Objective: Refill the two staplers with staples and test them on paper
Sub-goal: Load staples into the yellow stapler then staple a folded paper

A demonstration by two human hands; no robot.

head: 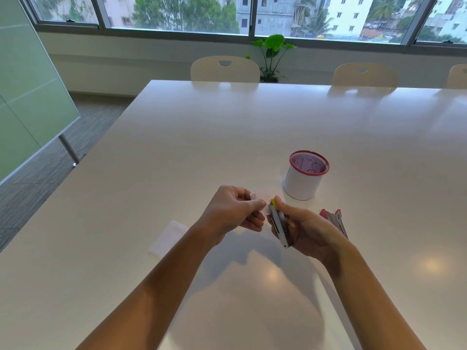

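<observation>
My right hand [307, 229] grips a small silver stapler with a yellow tip [279, 224], held above the table and tilted on its side. My left hand [233, 210] is just left of it, fingers curled, pinching a small white piece [252, 197] close to the stapler's front end; what the piece is I cannot tell. A second stapler with red-pink parts [334, 219] lies on the table behind my right hand, partly hidden by it. A small white sheet of paper [168, 238] lies flat on the table to the left of my left forearm.
A round mesh pen holder with a red rim and white wrap [304, 176] stands just beyond my hands. The white table [227, 127] stretches far ahead. Chairs [225, 69] line its far edge below the windows. A glass board on a stand is at the left.
</observation>
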